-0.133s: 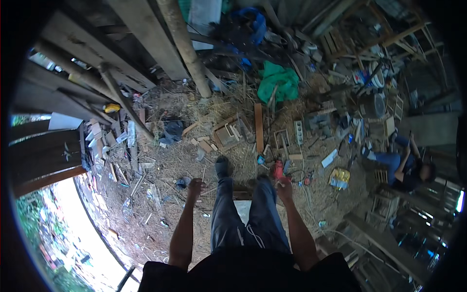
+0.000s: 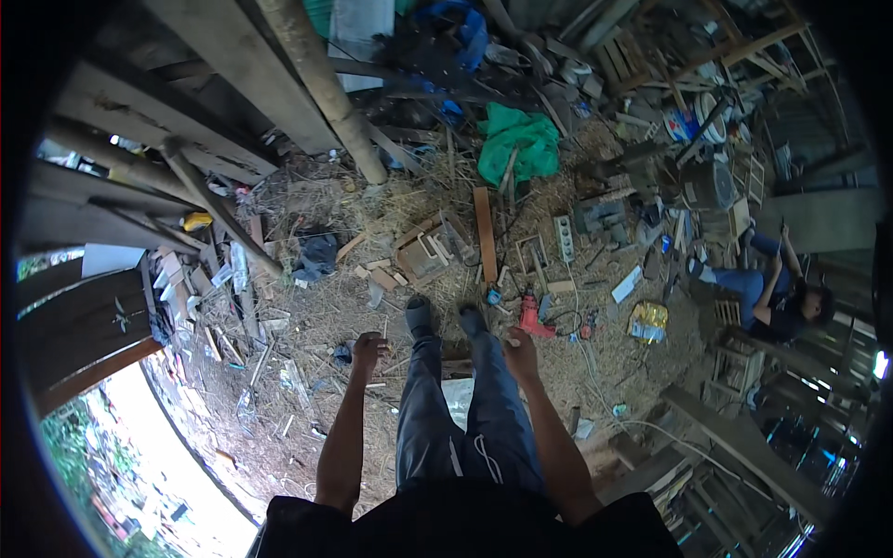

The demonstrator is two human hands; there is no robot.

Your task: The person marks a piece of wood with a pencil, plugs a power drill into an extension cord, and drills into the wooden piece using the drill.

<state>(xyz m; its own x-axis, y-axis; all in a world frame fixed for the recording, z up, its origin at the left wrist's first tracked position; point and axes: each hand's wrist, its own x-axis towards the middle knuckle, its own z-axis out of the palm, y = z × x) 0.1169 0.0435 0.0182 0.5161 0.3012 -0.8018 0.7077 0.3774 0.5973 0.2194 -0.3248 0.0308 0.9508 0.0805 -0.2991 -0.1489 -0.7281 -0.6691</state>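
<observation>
My left hand (image 2: 370, 347) hangs beside my left leg, fingers loosely bent and apart, with no object visible in it. My right hand (image 2: 517, 349) hangs by my right leg, fingers slightly bent, also appearing empty. Just beyond it on the littered ground lies a red power tool (image 2: 532, 321), with a blue item (image 2: 495, 295) left of it. A long reddish-brown board (image 2: 486, 232) lies ahead of my feet. A white power strip (image 2: 564, 238) with a cord and a yellow container (image 2: 647, 322) lie to the right.
A person (image 2: 781, 288) sits at the right. Planks (image 2: 233, 84) and a post (image 2: 335, 112) stand at upper left, near a bright doorway (image 2: 130, 465). A green sheet (image 2: 516, 139), wooden scraps (image 2: 428, 251) and a dark bag (image 2: 316, 256) lie ahead; timber (image 2: 726, 446) fills lower right.
My view has shifted slightly. Both hands appear a little farther left and higher in the picture, and my right foot now shows more clearly beside the red tool.
</observation>
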